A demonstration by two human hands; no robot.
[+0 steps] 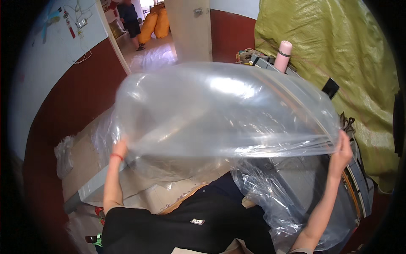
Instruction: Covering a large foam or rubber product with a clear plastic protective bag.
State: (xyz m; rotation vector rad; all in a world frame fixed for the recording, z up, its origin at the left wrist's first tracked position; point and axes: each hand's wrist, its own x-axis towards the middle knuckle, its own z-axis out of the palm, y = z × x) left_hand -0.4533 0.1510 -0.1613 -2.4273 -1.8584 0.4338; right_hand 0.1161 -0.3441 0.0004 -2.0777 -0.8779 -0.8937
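Note:
A large clear plastic bag (198, 114), puffed out with air, stretches across the middle in front of me. My left hand (120, 148), with a red band at the wrist, is closed on its near left edge; motion blurs the fingertips. At the near right corner, my right hand (343, 148) pinches the gathered edge of the same bag. The edge between my hands is pulled nearly straight. Below it, more loose clear plastic film (270, 199) hangs over a grey work surface (302, 178) and down beside my lap.
A pink bottle (283, 56) and a dark phone (331, 88) are beyond the bag at right, near scissors (348, 122). A yellow-green tarp (325, 38) covers the right wall. Through the open door (190, 34), a person (130, 23) stands near orange sacks (155, 24). Cardboard (80, 165) lies left.

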